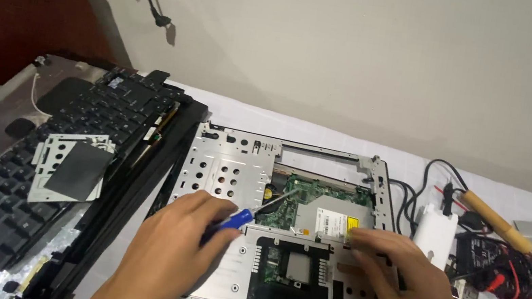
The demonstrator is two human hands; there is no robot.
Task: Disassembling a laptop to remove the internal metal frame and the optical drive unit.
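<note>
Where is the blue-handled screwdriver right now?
The blue-handled screwdriver is in the left hand, centre of the head view, its tip over the opened laptop chassis.

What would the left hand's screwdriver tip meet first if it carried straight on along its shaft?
The left hand holds a blue-handled screwdriver pointing up-right. Its tip sits at the green circuit board, so likely that board beside the silver drive; depth is unclear.
</note>
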